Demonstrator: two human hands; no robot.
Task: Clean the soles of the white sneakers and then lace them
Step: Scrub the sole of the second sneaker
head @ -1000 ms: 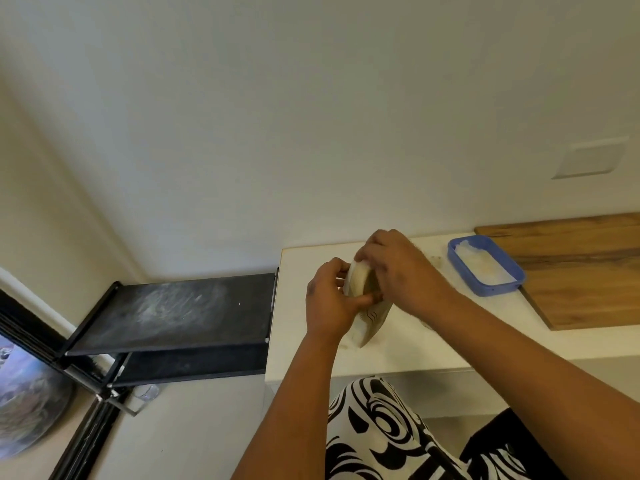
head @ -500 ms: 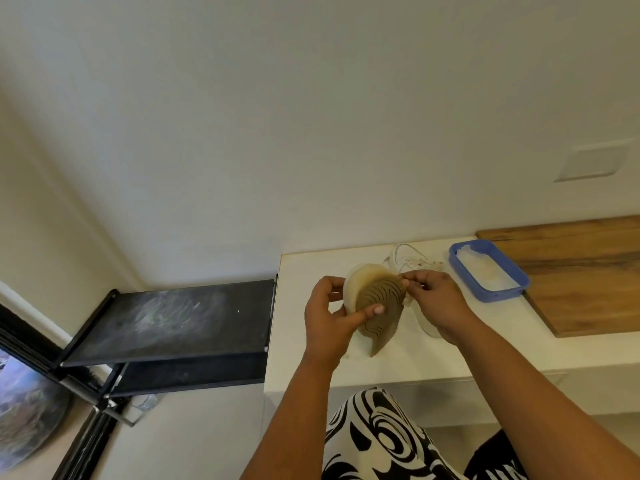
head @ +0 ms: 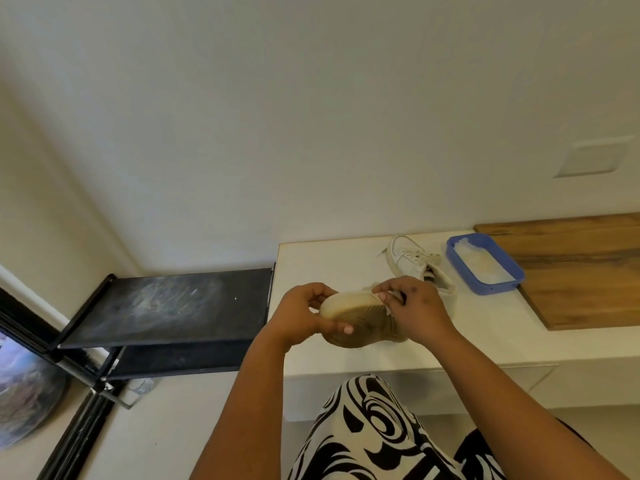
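Note:
A white sneaker (head: 360, 318) is held sole-up above the white table (head: 485, 341); its ribbed sole looks brownish. My left hand (head: 304, 317) grips its toe end, thumb across the sole. My right hand (head: 412, 310) holds the other end and pinches something small and white against the sole's edge. The second white sneaker (head: 412, 259) lies on the table behind my hands, its laces loose.
A blue tray (head: 485, 263) holding white material sits at the table's back right, next to a wooden board (head: 581, 271). A black two-tier rack (head: 166, 310) stands left of the table. Patterned black-and-white fabric (head: 374, 431) covers my lap below.
The sneaker has turned from upright to lying sideways with its sole up. My right hand slid along it toward the heel end. The second sneaker behind is now uncovered.

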